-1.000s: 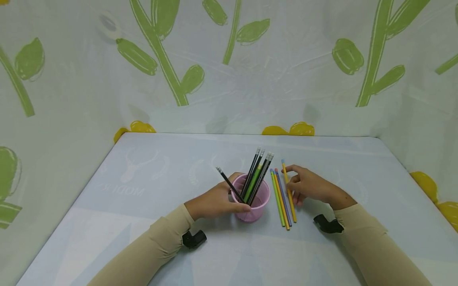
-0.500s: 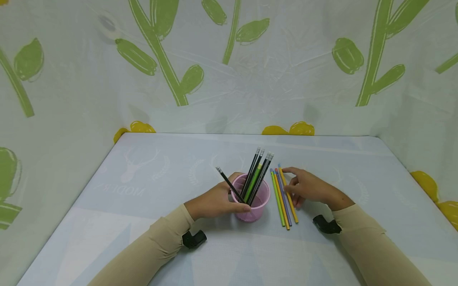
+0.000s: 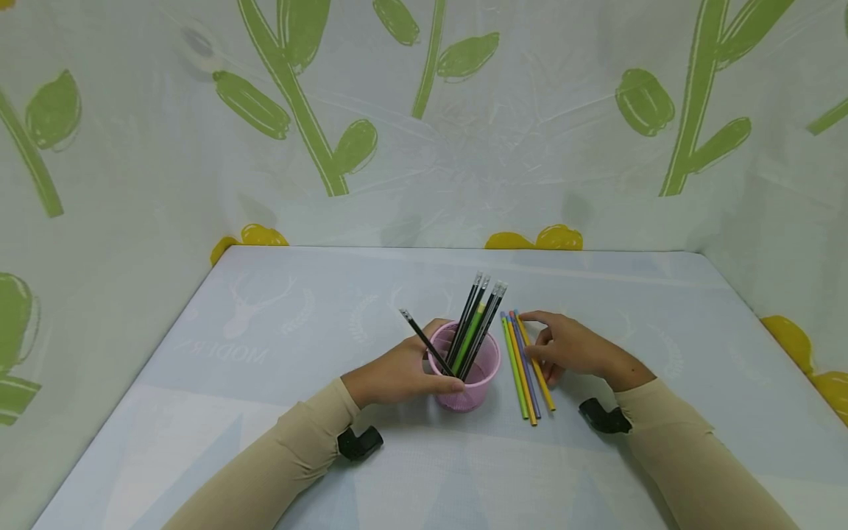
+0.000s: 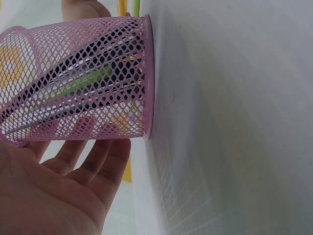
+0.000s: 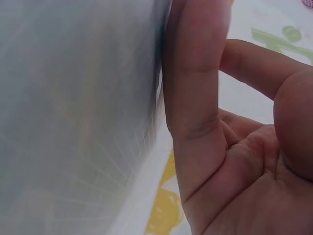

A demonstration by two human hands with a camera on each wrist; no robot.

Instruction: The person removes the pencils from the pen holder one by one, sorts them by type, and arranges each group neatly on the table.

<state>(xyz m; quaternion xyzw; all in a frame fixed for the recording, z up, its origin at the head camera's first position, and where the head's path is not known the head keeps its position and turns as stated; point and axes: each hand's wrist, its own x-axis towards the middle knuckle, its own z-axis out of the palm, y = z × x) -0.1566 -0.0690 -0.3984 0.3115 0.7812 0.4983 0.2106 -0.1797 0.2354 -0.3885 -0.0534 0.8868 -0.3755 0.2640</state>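
Observation:
My left hand (image 3: 400,372) curls round a pink mesh pencil holder (image 3: 464,401), thumb across its near side. Several black pencils (image 3: 489,335) with silver ends and one green pencil (image 3: 472,335) lean to the right inside it. A single black pencil (image 3: 422,337) tilts left over the rim. In the left wrist view the mesh wall (image 4: 98,83) shows the pencils through it. At a row of loose pencils, my right hand (image 3: 573,346) touches the outermost yellow pencil (image 3: 545,386) with its fingertips. Beside that lie a purple pencil (image 3: 534,397), another yellow one (image 3: 528,401) and a green one (image 3: 517,383).
A pale printed cloth covers the table (image 3: 265,442). Behind and at the sides hang white curtains (image 3: 497,169) with green leaf prints. Each wrist carries a black camera, such as the left wrist camera (image 3: 360,444).
The outer yellow pencil's far end has swung left against the row, pushed by my right fingertips, which shifted slightly left. The left hand and the pencil holder have stayed put.

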